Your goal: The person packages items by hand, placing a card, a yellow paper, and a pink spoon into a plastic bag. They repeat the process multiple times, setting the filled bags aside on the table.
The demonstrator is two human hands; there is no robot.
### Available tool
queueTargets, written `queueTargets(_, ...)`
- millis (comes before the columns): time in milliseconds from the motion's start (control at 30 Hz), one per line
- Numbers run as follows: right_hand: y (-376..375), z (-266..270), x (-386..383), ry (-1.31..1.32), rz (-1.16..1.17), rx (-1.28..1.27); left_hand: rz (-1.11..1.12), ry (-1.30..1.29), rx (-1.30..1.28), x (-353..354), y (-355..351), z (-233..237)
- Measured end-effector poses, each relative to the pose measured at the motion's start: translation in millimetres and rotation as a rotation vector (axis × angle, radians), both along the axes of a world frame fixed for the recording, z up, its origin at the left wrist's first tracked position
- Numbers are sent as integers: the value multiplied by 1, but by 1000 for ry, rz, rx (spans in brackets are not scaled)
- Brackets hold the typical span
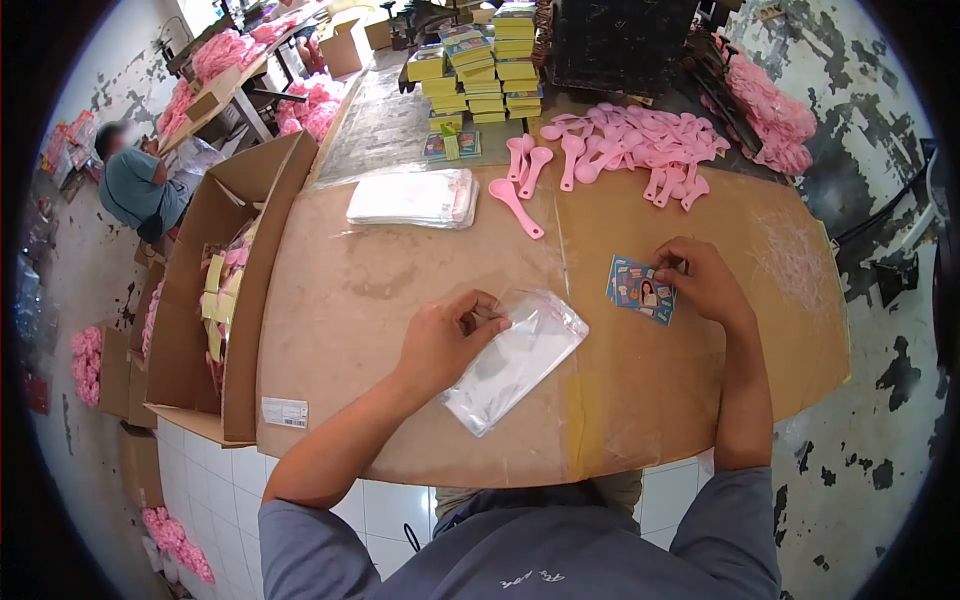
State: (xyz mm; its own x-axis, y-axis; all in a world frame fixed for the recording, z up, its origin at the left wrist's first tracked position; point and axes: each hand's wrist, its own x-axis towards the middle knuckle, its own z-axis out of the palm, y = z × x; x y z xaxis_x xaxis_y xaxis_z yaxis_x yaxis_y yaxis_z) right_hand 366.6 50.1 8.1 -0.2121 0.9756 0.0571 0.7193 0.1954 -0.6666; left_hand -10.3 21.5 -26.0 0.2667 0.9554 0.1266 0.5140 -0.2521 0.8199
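Observation:
My left hand (440, 340) is closed in a pinch at the upper left edge of a clear plastic bag (525, 365), which lies slanted on the cardboard-covered table, seemingly on other bags. Between the thumb and fingers of my right hand (705, 280) are several small printed cards (635, 288), slightly fanned, blue with a picture of a person. A pink plastic spoon (517, 208) rests alone beyond the bag. Behind it spreads a heap of similar pink spoons (640, 140). A stack of packaged clear bags (410, 198) sits at the upper left of the table.
Stacks of banded cards (468, 75) stand at the back beside a black box (620, 45). An open carton (235, 300) with packed items borders the table's left side. Thin plastic strips (800, 260) lie at the right. Another person (140, 185) sits at the far left.

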Motion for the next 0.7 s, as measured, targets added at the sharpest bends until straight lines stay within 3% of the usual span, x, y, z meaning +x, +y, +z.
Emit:
queueTargets(133,-1,-3,-3,26,-52,82,-55,64,118,-1,-1,4)
queueTargets(233,3,-8,1,-102,36,223,-104,-7,175,-3,1,-4)
queueTargets(433,-7,6,-20,79,55,276,-23,-68,97,2,-2,0)
queueTargets(533,-18,1,-48,447,313,123,-21,-4,19,3,-4,10)
queueTargets(600,-32,0,-74,532,419,-30,-79,42,184,1,-2,4)
queueTargets(700,-34,-10,-99,261,633,264,-122,10,250,0,0,-4)
